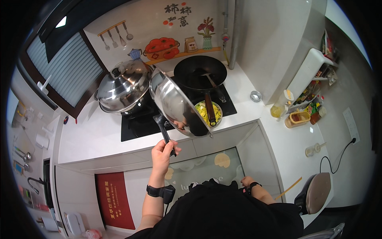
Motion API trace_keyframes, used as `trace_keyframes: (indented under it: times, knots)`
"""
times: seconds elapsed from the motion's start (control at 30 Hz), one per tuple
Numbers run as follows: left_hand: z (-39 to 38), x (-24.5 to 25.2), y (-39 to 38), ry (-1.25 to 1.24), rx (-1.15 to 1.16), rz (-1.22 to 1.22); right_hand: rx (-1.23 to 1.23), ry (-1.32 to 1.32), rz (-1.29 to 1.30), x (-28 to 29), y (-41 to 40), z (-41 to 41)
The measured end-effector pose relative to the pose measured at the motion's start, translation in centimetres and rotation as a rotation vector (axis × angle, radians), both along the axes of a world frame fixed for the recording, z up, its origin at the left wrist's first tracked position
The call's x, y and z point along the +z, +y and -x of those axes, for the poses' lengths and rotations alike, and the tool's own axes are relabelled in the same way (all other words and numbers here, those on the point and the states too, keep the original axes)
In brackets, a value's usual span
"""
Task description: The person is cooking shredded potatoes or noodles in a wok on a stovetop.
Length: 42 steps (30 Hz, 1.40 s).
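Observation:
My left hand (162, 152) grips the black handle of a shiny steel pan lid (179, 104), which is held tilted on edge above the front of the cooktop (140, 128). Left of it stands a large steel pot with a domed lid (122, 86). A black wok (200, 67) with a wooden handle rests at the back right, a metal spatula (209, 80) lying in it. Under the wok's handle is a plate of chopped yellow and green food (203, 112), partly hidden by the lid. My right hand (247, 181) hangs low beside my body, away from the counter; whether it holds something cannot be told.
A small glass bowl (255, 96) sits right of the cooktop. On the right counter are an oil jug (277, 109), a seasoning box (297, 119), a small jar (312, 150) and a round electric appliance (317, 194). A pipe (234, 38) runs up the back corner. A red mat (115, 200) lies below.

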<state>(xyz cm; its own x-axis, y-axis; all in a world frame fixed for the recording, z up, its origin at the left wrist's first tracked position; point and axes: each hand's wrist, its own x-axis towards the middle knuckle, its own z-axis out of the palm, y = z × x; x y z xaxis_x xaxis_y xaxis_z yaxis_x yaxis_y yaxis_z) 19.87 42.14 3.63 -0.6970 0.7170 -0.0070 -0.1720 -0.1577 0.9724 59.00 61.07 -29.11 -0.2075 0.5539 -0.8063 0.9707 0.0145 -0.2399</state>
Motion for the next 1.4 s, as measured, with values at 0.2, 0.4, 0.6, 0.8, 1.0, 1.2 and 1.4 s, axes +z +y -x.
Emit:
trace_keyframes:
  times: [0.2, 0.4, 0.6, 0.8, 1.0, 1.2, 1.4]
  knots:
    - [-0.4, -0.8, 1.7, 0.104, 0.097, -0.028, 0.014, -0.003, 0.013, 0.7, -0.1, 0.1]
    - [-0.3, -0.9, 2.3, 0.359, 0.216, -0.092, -0.026, 0.026, -0.013, 0.4, -0.7, -0.4]
    - [-0.2, -0.8, 2.2, 0.697, 0.244, 0.027, -0.037, 0.015, 0.004, -0.7, -1.2, -0.6]
    - [0.2, -0.9, 2.0, 0.852, 0.302, 0.030, 0.067, -0.027, 0.000, -1.3, -1.0, -0.3]
    - [-0.1, -0.2, 2.1, 0.782, 0.252, 0.020, 0.018, 0.001, -0.007, -0.8, -1.1, 0.2]
    - [0.7, -1.5, 1.6, 0.778, 0.231, 0.023, -0.041, 0.007, 0.035, 0.4, -1.4, 0.7]
    - [1.2, -2.4, 1.2, 0.773, 0.229, 0.018, 0.012, 0.016, -0.028, 0.1, -1.5, 0.3]
